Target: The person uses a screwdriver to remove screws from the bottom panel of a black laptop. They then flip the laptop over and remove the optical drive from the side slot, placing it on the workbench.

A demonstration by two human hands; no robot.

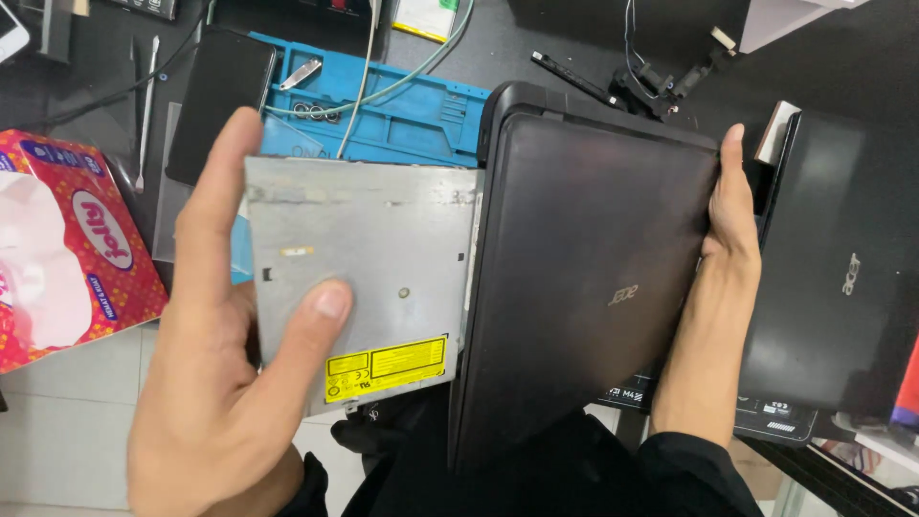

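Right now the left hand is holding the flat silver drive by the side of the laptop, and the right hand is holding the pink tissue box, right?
Not quite. In the head view the right hand grips the far edge of the dark laptop, not the tissue box, which lies untouched off to the left. The rest is right: the left hand holds the flat silver drive by the side of the laptop.

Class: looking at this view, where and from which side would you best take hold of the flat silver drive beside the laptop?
Probably the silver drive by its free outer edge, from the left hand side: it is thin and flat, and its other edge meets the black laptop.
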